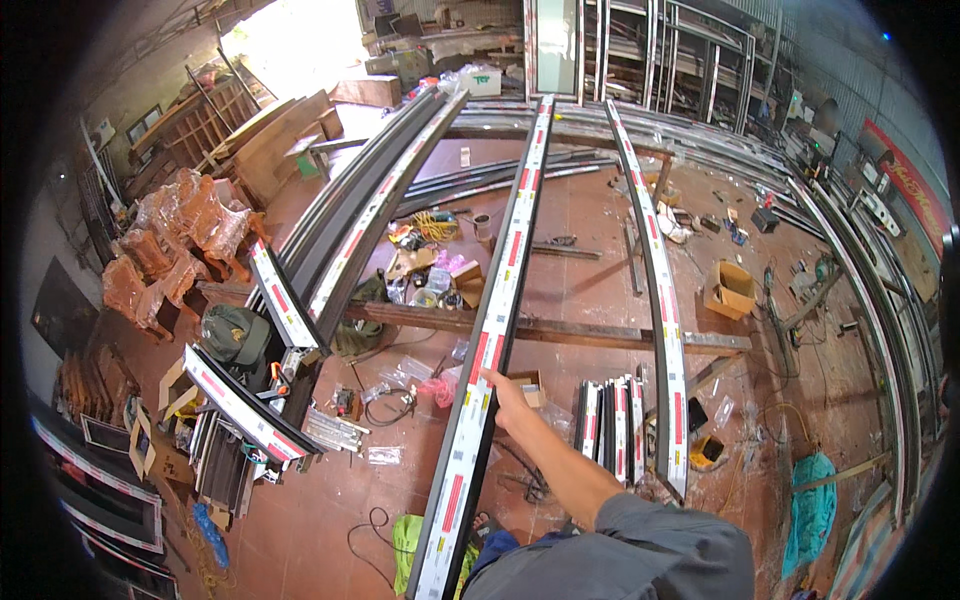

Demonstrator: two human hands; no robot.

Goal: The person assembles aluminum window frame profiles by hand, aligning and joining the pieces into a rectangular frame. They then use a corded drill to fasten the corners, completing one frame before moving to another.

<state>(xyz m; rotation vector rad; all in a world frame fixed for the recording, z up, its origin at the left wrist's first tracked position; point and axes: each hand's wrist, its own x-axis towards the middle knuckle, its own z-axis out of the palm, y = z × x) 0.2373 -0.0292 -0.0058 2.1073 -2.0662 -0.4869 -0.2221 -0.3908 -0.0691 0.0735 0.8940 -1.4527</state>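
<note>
My right hand grips the right edge of a long aluminium profile, its thumb near the top face and the other fingers mostly hidden. White protective film with red and yellow marks covers the profile, whose side is dark. It runs from the lower edge of the head view to the far racks, over a crosswise metal beam. Another filmed profile lies to its right, and a further one lies to its left. My left hand is out of view.
Short filmed profiles stand bundled near my right forearm. An open cardboard box is on the floor at right. Two short profile pieces lie at left, near wrapped wooden chairs. Loose cables cross the tiled floor.
</note>
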